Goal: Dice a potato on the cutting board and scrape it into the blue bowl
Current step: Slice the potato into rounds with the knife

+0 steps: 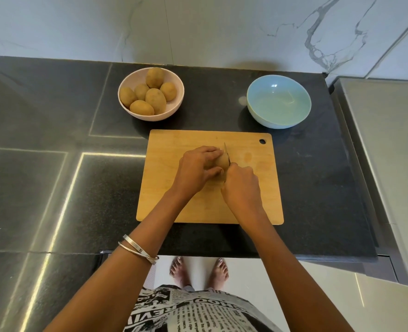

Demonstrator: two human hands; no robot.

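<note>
Pinning the potato point(223, 161) mid-board point(258, 200), my left hand point(197, 170) grips it curled; my right hand point(241, 185) clasps the knife point(225, 152). It looks firm, round and likely to roll, so I'd hold its far flank.

- Left hand point(196, 168): fingers curled, gripping, pointing toward 2 o'clock; bangles on the forearm.
- Right hand point(241, 185): fisted, reaching toward 11 o'clock, touching the left.

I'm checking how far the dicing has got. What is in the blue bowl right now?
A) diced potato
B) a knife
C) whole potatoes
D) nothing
D: the blue bowl shows only its bare inside, while the left hand holds the potato on the cutting board and the right hand grips the knife.
</note>
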